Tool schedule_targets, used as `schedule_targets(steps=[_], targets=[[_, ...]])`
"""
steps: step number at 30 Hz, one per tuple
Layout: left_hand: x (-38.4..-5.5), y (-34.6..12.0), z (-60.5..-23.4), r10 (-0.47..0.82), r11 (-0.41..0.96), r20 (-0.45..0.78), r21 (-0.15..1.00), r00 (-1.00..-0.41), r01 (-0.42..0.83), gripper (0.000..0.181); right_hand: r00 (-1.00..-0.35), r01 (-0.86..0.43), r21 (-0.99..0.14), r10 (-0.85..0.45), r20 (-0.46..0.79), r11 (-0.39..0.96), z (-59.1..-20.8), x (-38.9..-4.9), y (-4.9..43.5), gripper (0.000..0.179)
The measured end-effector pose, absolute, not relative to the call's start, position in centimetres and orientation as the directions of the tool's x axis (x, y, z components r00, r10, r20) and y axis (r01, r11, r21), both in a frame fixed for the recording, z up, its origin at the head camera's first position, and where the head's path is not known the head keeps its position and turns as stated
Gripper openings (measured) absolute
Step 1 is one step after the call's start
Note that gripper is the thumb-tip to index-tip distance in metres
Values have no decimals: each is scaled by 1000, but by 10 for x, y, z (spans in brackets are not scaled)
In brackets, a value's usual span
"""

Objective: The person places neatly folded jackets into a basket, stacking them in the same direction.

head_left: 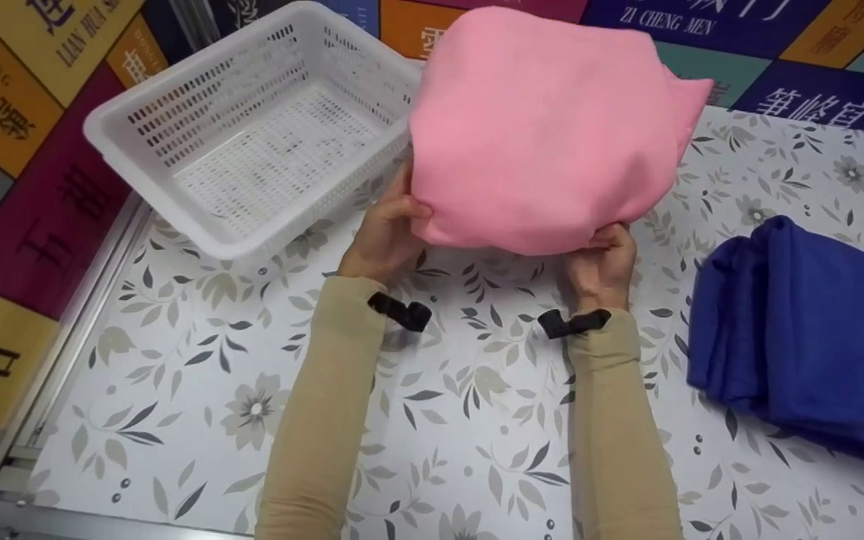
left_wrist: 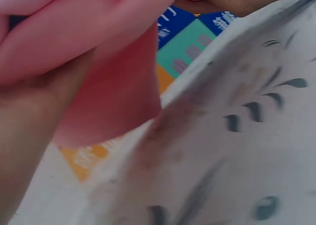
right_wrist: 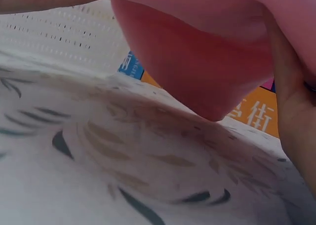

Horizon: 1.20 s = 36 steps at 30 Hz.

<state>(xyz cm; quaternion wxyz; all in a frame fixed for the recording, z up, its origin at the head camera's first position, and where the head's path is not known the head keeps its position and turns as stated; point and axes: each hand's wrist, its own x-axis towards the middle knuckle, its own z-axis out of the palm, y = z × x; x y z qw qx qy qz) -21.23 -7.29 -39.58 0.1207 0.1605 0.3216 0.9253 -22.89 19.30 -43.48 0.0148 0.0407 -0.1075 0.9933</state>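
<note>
A bundled pink cloth (head_left: 537,135) is held up above the table in the head view. My left hand (head_left: 389,232) grips its lower left edge, thumb on top. At the lower right edge my right hand (head_left: 604,262) pinches the cloth, its fingers partly hidden beneath. In the left wrist view the pink cloth (left_wrist: 118,86) sags in folds beside the left hand (left_wrist: 44,96). From the right wrist, a hanging part of the cloth (right_wrist: 192,62) dips low over the table, with the right hand (right_wrist: 291,86) at its side.
A white perforated plastic basket (head_left: 252,225) stands left of the pink cloth, with nothing inside. On the right lies a folded dark blue cloth (head_left: 837,330). The table (head_left: 462,450) has a floral cover, and panels with printed characters (head_left: 87,180) border its left and far sides.
</note>
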Motion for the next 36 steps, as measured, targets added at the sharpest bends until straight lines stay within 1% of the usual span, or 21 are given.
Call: schedule_targets(steps=[2,4,7,9,12,15,19,21,25,29,32,36], targets=[[-211,-78,-387,335,-710,203,696,-920,-105,76,-996,-15,-188,-2,90,-982,-434,-232,189,29],[-209,-83,-378,338,-643,158,758,-928,-105,71,-993,11,-169,-30,111,-986,-432,-236,185,28],[-206,-91,-366,327,-560,86,820,-941,-120,66,-987,26,-170,-52,150,-985,-431,-239,180,29],[-203,-95,-358,320,-514,65,850,-945,-116,63,-985,19,-188,-51,165,-982,-430,-239,177,30],[-197,-100,-344,310,-444,104,895,-945,-48,59,-987,10,-202,-42,158,-979,-427,-238,174,31],[-189,-105,-329,303,-386,156,922,-940,28,57,-985,19,-188,-50,165,-982,-421,-238,170,31],[-180,-112,-312,286,-322,192,942,-939,94,56,-975,67,-171,-101,199,-983,-413,-238,162,26],[-176,-116,-305,271,-289,205,949,-940,123,57,-970,84,-181,-122,211,-980,-409,-237,158,26],[-173,-122,-296,239,-214,254,955,-937,205,57,-962,136,-190,-176,208,-972,-403,-237,150,26],[-179,-129,-301,166,-138,312,947,-936,291,60,-952,171,-179,-210,224,-969,-397,-237,142,23],[-183,-134,-304,84,-98,358,932,-930,350,65,-952,159,-177,-198,232,-971,-395,-237,138,22],[-186,-139,-306,-29,-65,416,906,-909,417,63,-955,140,-215,-189,230,-967,-393,-239,132,24]])
